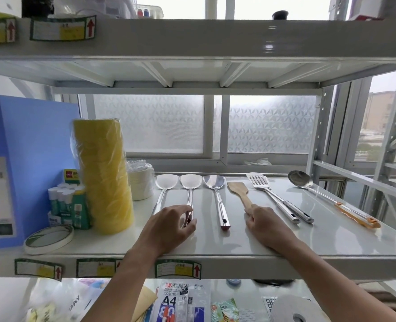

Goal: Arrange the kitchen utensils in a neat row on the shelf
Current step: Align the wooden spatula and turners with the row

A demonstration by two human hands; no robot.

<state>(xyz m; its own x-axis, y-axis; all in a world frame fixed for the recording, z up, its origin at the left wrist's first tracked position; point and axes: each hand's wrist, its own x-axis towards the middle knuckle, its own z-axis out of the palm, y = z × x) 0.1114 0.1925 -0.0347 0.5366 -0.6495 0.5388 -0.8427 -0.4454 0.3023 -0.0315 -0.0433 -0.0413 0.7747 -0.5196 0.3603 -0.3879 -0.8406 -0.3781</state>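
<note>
White metal shelf [285,242]: blue file box [30,159] and yellow wrapped stack [104,175] stand at left. Left hand [169,226] pinches the handle end of the second steel spatula [190,182]. Right hand [264,226] grips the wooden spatula [237,189] by its handle; slotted turner [259,181] and ladle [299,178] lie farther right.

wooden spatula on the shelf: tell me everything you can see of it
The wooden spatula is pale, unpainted wood in one piece: a flat, roughly square blade narrowing into a slim handle. It lies flat on the white shelf, blade toward the window, handle slanting slightly right as it nears the person. It sits between the polished steel spatula and the slotted turner, touching neither. The right hand grips the handle's near end, hiding it.
</note>
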